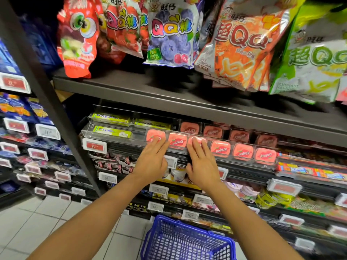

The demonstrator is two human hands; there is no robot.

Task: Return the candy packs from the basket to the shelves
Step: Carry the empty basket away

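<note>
Head view. Left hand [153, 158]: fingers straight and flat, tips touching the leftmost pink candy pack [155, 135] in the front row of the clear shelf tray [116, 136]. Right hand [201, 162]: fingers straight, tips on the third pink pack [197, 141]; the hands lie apart, holding nothing. Further pink packs [242, 152] run right along the row. Blue basket [185, 241]: near, on the floor, below the hands. Gummy bags [170, 32]: shelf above.
</note>
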